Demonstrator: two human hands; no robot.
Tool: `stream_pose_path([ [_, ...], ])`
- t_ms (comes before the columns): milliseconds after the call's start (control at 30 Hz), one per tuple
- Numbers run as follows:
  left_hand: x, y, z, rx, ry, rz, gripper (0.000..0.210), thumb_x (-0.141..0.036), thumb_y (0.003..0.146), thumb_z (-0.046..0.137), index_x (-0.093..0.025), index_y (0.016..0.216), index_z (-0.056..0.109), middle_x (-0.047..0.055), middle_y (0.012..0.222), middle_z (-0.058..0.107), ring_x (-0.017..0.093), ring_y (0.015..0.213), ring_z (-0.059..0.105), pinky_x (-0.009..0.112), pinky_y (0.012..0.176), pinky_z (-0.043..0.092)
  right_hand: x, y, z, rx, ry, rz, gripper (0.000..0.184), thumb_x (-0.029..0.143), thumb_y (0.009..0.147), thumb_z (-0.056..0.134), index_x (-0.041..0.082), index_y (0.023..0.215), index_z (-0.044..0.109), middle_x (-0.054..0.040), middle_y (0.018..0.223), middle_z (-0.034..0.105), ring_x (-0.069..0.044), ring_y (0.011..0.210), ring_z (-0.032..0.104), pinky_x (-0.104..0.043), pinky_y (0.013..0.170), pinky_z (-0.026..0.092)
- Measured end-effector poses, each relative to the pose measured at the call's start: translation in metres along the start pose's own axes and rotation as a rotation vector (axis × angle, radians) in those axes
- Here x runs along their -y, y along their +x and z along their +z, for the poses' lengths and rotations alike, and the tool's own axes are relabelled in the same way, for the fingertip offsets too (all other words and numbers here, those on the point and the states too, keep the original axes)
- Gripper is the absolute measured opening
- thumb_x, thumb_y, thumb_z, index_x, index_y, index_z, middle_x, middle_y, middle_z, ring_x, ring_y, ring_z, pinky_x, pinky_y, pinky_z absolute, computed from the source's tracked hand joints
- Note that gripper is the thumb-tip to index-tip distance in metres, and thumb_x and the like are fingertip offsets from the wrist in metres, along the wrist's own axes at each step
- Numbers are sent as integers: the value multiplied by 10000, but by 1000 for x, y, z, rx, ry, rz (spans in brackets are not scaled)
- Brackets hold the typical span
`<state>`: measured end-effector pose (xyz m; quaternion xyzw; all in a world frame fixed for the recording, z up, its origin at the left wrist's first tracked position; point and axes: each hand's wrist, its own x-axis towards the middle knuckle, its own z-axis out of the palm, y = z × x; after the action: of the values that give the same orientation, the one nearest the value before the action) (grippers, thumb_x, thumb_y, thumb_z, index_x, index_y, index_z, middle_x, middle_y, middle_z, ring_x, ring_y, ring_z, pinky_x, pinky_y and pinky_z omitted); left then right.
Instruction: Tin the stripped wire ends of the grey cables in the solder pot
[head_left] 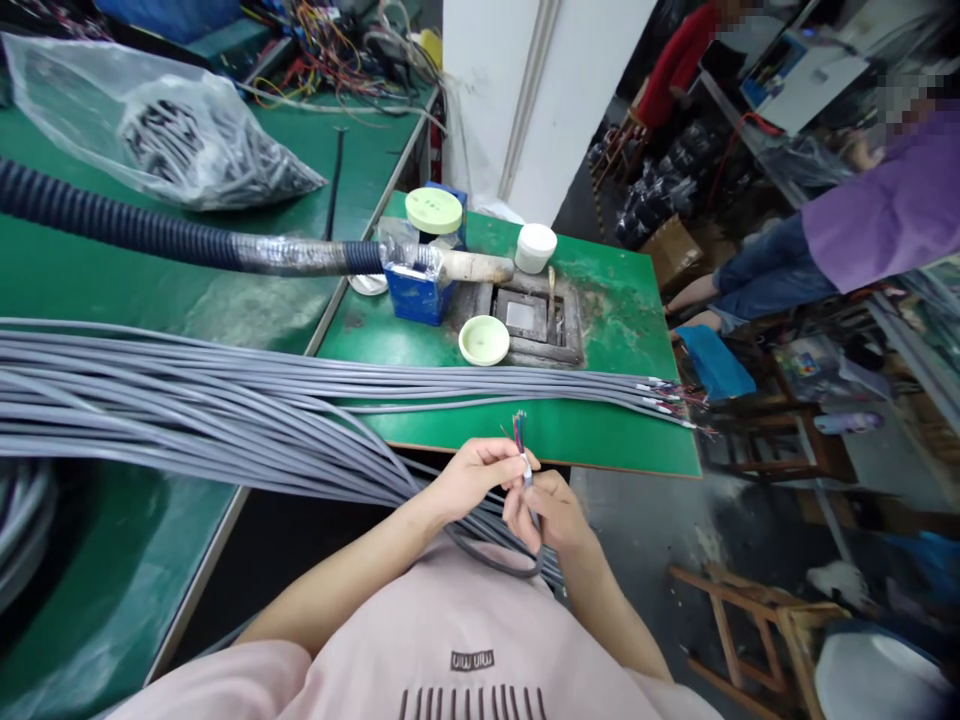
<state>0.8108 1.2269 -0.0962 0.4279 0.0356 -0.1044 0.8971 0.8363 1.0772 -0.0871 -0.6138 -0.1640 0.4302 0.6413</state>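
Ahead of the left hand [480, 475] and right hand [553, 515], a bare strip of green counter [600, 440] leaves room; farther on, a row of grey cables [487, 380] crosses, then a pale green dish [484, 340]; left of the left hand, a cable bundle [225, 430] blocks passage

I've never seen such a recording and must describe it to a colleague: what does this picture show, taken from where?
This single picture comes from a camera worn on a person's head, looking forward and down. No robot appears: the person's bare left hand and bare right hand hold the end of a slim grey cable, with thin multicoloured wires sticking out. Across the green tabletop runs a long bundle of grey cables; beyond it sit a shallow pale-green round dish and a white round tub.
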Motion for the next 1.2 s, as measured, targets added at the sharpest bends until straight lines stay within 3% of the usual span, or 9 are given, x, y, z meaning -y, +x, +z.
stream_pose_path([
  [133,-7,-2,-3,-367,197,226,223,-358,696,749,-153,748,676,-19,594,577,61,503,458,190,494,382,-5,13,10,-348,-94,-96,398,506,838,530,173,626,580,64,311,418,-64,283,304,-215,382,259],
  [267,-14,-2,-4,-450,348,384,159,-314,720,719,-162,762,701,-32,564,540,57,484,411,190,475,363,3,14,14,-478,-333,-117,334,422,864,504,184,636,554,71,350,429,-68,309,363,-209,389,296],
  [467,-20,5,1,-502,378,399,211,-320,730,700,-165,868,738,-42,529,493,52,460,348,187,447,335,6,15,17,-507,-479,-128,312,384,880,472,195,643,547,66,380,441,-82,338,403,-220,416,332],
  [933,-25,19,-1,-560,298,315,221,-326,628,758,-147,740,694,-49,494,513,55,452,411,182,456,361,5,17,18,-526,-661,-175,319,372,897,469,206,639,556,41,418,472,-112,446,475,-233,492,367],
  [1067,-22,18,0,-569,343,364,170,-311,674,720,-151,693,666,-40,503,527,61,460,426,183,461,365,6,17,18,-519,-568,-155,330,391,885,484,194,632,561,52,399,456,-92,394,440,-225,458,351],
  [1200,-13,12,0,-590,582,550,111,-279,736,670,-172,711,683,-44,488,517,61,440,413,191,468,369,2,19,12,-410,-231,-63,369,496,841,530,177,662,573,63,380,467,-66,313,365,-206,374,297],
])
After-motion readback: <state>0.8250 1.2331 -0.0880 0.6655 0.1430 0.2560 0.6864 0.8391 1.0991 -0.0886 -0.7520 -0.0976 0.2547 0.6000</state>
